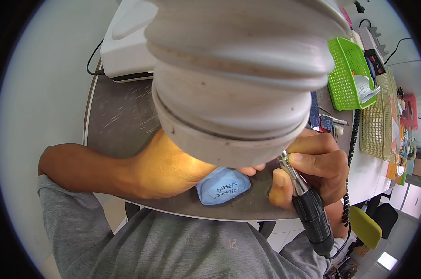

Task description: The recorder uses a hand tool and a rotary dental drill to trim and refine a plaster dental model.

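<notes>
A large ribbed pale hood (233, 107) fills the upper middle of the view and covers much of my left hand (173, 162), whose back is lit and whose fingertips peek out below the hood's rim; what it holds is hidden. Just below lies a blue moulded piece (223, 188) with handwriting on it. My right hand (317, 167) is closed on a black-and-silver rotary handpiece (308, 209), its tip running up under the hood's rim. A coiled black cord hangs beside the handpiece.
The dark worktop (112, 116) holds a white machine (126, 46) at back left and small tools (331, 121) at right. A green basket (340, 74) and cream baskets (373, 130) stand along the right, with a yellow chair (361, 225) beyond the lower right edge.
</notes>
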A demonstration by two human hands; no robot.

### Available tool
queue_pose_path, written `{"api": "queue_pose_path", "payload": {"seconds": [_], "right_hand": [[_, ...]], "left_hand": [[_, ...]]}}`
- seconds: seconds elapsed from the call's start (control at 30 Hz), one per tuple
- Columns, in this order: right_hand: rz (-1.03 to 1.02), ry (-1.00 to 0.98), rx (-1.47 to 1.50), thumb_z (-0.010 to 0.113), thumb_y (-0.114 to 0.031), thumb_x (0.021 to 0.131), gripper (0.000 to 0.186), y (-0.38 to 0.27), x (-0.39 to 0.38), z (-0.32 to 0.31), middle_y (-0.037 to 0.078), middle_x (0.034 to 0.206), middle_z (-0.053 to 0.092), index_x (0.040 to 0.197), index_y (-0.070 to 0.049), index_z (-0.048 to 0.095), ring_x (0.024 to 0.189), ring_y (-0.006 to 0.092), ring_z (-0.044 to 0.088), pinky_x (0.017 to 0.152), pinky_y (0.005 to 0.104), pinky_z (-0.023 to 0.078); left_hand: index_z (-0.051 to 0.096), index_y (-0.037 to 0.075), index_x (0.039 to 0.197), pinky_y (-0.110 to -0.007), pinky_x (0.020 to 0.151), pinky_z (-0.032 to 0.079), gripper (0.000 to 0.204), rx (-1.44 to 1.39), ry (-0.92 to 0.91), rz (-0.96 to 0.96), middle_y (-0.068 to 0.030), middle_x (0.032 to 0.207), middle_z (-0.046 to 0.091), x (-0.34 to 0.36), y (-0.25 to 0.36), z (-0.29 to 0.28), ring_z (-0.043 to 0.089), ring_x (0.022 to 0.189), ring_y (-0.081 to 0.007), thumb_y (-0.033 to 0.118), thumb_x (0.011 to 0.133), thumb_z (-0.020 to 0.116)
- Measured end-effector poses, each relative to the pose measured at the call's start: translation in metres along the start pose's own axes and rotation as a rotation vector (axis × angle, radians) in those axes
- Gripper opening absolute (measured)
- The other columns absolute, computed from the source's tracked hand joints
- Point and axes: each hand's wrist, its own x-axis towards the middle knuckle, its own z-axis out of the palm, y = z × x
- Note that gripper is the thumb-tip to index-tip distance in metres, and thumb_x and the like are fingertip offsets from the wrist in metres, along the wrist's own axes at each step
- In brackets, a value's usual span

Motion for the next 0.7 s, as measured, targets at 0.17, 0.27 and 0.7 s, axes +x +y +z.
{"api": "queue_pose_path", "payload": {"seconds": [0.17, 0.27, 0.7], "right_hand": [[-0.047, -0.034, 0.014, 0.076, -0.003, 0.069, 0.029, 0.0003, 0.003, 0.0007, 0.014, 0.076, 0.061, 0.086, 0.002, 0.054, 0.086, 0.0347, 0.068, 0.062, 0.0319, 0.058], [0.034, 0.018, 0.04, 0.077, -0.003, 0.069, 0.027, -0.0002, 0.0003, 0.0025, 0.014, 0.074, 0.061, 0.084, 0.002, 0.055, 0.085, 0.0346, 0.068, 0.062, 0.032, 0.058], [-0.041, -0.032, -0.011, 0.076, -0.003, 0.07, 0.028, 0.0016, 0.003, 0.0002, 0.014, 0.076, 0.062, 0.086, 0.002, 0.054, 0.081, 0.0343, 0.069, 0.06, 0.0314, 0.057]], "left_hand": [[0.048, 0.0, 0.111, -0.03, 0.081, 0.053, 0.022, 0.046, 0.009, -0.003, -0.0123, 0.095, 0.059, -0.0021, -0.0001, 0.0002, 0.061, 0.089, -0.017, 0.013, 0.094, 0.053], [0.048, 0.0, 0.111, -0.029, 0.081, 0.052, 0.022, 0.037, 0.018, 0.004, -0.0123, 0.095, 0.059, -0.0018, -0.0008, 0.0004, 0.061, 0.089, -0.0164, 0.013, 0.094, 0.052], [0.047, 0.0, 0.111, -0.029, 0.08, 0.052, 0.021, 0.018, 0.015, 0.017, -0.0121, 0.094, 0.059, -0.0008, -0.0012, 0.0002, 0.061, 0.088, -0.0163, 0.011, 0.094, 0.051]]}}
